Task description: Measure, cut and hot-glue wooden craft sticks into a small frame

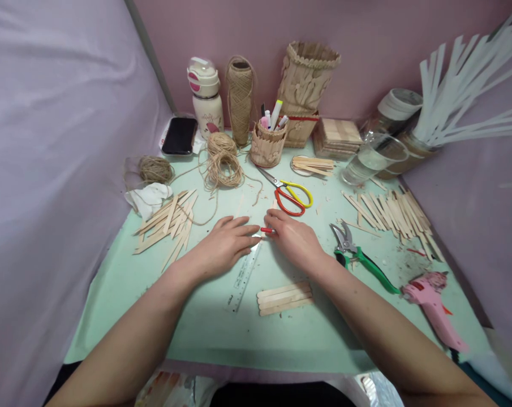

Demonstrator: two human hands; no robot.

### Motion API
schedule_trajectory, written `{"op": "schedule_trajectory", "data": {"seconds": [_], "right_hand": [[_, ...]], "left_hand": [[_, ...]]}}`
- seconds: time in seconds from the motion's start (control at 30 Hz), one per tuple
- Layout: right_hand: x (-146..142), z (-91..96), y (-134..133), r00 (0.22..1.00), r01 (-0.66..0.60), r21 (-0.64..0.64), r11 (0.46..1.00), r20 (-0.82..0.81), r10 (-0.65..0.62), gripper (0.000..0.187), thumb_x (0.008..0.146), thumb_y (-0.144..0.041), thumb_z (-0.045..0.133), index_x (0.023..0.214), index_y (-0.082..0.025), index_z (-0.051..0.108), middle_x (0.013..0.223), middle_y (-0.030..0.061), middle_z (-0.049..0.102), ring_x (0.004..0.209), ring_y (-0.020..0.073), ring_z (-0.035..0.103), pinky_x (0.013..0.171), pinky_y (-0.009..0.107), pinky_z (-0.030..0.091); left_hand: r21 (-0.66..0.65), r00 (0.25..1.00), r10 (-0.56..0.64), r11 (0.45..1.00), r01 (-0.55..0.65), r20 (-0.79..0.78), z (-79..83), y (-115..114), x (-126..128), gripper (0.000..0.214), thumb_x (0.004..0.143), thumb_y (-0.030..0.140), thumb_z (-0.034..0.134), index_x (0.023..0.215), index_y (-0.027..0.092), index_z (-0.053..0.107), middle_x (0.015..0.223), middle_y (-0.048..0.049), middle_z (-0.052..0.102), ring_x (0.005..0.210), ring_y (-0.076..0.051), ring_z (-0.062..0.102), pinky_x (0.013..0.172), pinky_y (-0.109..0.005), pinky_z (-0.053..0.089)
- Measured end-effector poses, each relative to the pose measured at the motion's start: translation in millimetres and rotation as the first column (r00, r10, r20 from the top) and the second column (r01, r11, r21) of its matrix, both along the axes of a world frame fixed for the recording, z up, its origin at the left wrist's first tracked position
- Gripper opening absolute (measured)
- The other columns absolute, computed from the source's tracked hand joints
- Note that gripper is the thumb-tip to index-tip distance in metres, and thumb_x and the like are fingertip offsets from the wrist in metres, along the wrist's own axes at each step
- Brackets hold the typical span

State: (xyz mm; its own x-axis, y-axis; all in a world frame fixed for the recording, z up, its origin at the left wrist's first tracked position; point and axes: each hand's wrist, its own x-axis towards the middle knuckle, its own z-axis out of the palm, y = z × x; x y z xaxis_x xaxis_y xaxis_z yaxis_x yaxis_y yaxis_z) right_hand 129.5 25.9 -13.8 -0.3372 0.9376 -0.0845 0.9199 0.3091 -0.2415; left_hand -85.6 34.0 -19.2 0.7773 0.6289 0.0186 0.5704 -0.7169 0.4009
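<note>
My left hand [225, 243] lies flat, fingers stretched, pressing on a clear plastic ruler [244, 276] that runs diagonally on the pale green table mat [205, 328]. My right hand [292, 237] is closed in a pinch on a small red pen or marker [267, 230] at the ruler's upper end. A thin wooden stick [240, 204] seems to lie beside the ruler past my fingers. A few joined craft sticks [284, 298] rest just below my right wrist.
Red-and-yellow scissors [290, 195], green-handled pruners [361, 257] and a pink glue gun [433, 302] lie to the right. Piles of craft sticks [167, 223] [394, 213], twine coils [222, 164], a pen pot [267, 146], a bottle [205, 99], a phone [180, 135] and a glass [372, 158] ring the mat.
</note>
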Motion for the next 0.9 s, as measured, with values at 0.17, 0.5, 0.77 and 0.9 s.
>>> {"op": "schedule_trajectory", "data": {"seconds": [0.17, 0.5, 0.77, 0.9], "right_hand": [[0.2, -0.4, 0.6, 1.000, -0.001, 0.003, 1.000, 0.001, 0.001, 0.016, 0.095, -0.021, 0.047, 0.104, -0.023, 0.060, 0.135, 0.0015, 0.059, 0.093, 0.0179, 0.064, 0.051, 0.029, 0.024], [-0.2, -1.4, -0.1, 1.000, 0.006, 0.012, 1.000, 0.008, -0.006, 0.018, 0.095, -0.020, 0.045, 0.105, -0.024, 0.060, 0.134, 0.0009, 0.059, 0.089, 0.0173, 0.064, 0.050, 0.029, 0.023], [-1.4, 0.7, -0.8, 0.999, 0.032, -0.012, 0.999, 0.011, -0.032, 0.020, 0.096, -0.020, 0.043, 0.107, -0.024, 0.060, 0.136, 0.0024, 0.058, 0.093, 0.0178, 0.064, 0.053, 0.027, 0.027], [-2.3, 2.0, -1.2, 0.999, 0.036, -0.018, 0.999, 0.035, -0.035, 0.024, 0.095, -0.017, 0.041, 0.108, -0.024, 0.060, 0.137, 0.0024, 0.057, 0.092, 0.0179, 0.064, 0.051, 0.028, 0.025]], "left_hand": [[0.010, 0.998, -0.005, 1.000, 0.004, 0.055, -0.2, 0.3, 3.0, 0.028, 0.101, 0.026, 0.049, 0.123, 0.025, 0.066, 0.124, -0.0058, 0.066, 0.122, -0.024, 0.052, 0.103, -0.044, 0.037], [0.034, 1.000, -0.020, 0.999, 0.020, 0.019, -5.5, -1.9, 4.8, 0.029, 0.100, 0.025, 0.050, 0.125, 0.023, 0.064, 0.118, -0.0073, 0.064, 0.114, -0.025, 0.052, 0.097, -0.043, 0.042], [0.039, 1.000, -0.019, 0.999, 0.018, 0.015, -3.0, -1.6, 5.5, 0.029, 0.101, 0.026, 0.048, 0.124, 0.022, 0.065, 0.118, -0.0070, 0.064, 0.114, -0.025, 0.052, 0.098, -0.044, 0.042], [0.046, 1.000, -0.019, 0.999, 0.019, 0.009, -3.6, -1.2, 5.9, 0.030, 0.101, 0.026, 0.049, 0.126, 0.023, 0.065, 0.118, -0.0074, 0.064, 0.114, -0.026, 0.051, 0.098, -0.045, 0.042]]}}
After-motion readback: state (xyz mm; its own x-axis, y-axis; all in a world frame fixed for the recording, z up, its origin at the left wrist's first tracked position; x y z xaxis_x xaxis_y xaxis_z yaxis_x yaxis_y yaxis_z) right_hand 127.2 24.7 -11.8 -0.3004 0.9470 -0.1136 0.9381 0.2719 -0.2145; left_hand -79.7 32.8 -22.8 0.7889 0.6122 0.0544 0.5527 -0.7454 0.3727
